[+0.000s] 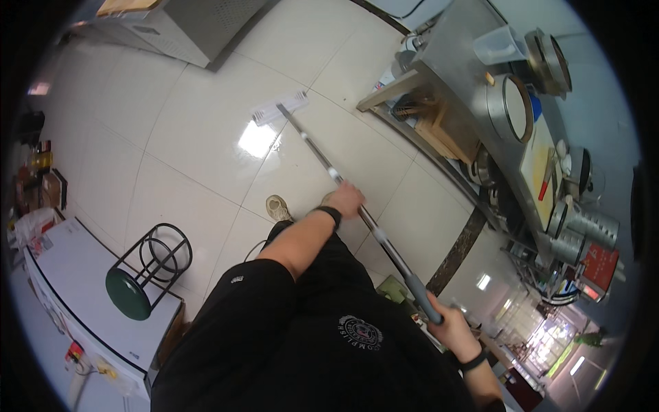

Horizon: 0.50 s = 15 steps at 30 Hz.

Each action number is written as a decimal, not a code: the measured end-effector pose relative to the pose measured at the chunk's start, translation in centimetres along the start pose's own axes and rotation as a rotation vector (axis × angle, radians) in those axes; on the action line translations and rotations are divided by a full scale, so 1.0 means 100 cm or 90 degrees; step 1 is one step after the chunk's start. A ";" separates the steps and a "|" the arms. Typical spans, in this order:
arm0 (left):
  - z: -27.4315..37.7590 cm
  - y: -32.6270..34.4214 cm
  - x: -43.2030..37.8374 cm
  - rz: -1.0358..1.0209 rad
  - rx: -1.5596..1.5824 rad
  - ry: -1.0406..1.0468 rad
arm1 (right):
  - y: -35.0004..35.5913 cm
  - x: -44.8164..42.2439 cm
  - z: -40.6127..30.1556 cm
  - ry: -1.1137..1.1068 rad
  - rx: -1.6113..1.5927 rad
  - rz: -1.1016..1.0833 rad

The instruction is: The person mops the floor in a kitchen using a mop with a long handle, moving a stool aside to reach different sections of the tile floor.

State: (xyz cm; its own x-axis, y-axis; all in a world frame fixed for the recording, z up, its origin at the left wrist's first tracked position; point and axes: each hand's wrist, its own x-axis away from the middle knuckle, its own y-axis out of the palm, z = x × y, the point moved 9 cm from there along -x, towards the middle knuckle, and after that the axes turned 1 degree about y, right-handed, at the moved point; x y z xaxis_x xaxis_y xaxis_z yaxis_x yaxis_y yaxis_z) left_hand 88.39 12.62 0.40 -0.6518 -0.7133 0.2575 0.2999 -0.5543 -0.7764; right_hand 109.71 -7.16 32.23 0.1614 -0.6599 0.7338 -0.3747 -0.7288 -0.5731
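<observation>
A flat mop with a long metal pole (pixel 314 149) runs diagonally across the view. Its pale rectangular head (pixel 280 109) lies on the glossy tiled floor (pixel 195 170), beside a bright reflection. My left hand (pixel 346 200) is closed around the middle of the pole. At the upper end of the pole, my right hand (pixel 449 325) grips the grey handle (pixel 422 298). Both wrists wear black bands. A light-coloured shoe (pixel 278 207) shows on the floor below the mop head.
At right, a steel worktable (pixel 453 67) holds pots, a sieve (pixel 509 109), a cutting board and a red-handled knife (pixel 545 180). A green-seated stool (pixel 128 293) is by a white chest freezer (pixel 92 288) at lower left. A metal cabinet (pixel 201 31) stands at top left.
</observation>
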 end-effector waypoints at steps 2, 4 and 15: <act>-0.068 -0.032 0.011 0.023 -0.046 -0.057 | -0.004 -0.065 -0.048 0.035 -0.039 -0.072; -0.121 -0.059 0.039 0.123 -0.036 -0.110 | 0.009 -0.092 -0.083 0.038 -0.042 -0.111; 0.059 0.005 0.036 0.127 0.316 0.066 | -0.101 0.077 -0.074 0.239 0.001 -0.168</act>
State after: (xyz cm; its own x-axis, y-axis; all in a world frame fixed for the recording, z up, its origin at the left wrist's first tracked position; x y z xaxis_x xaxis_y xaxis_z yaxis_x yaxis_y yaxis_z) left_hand 90.26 7.24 4.30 -0.6067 -0.7930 0.0552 0.7014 -0.5667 -0.4322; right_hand 107.96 -3.50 46.39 -0.0908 -0.3403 0.9359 -0.3641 -0.8634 -0.3492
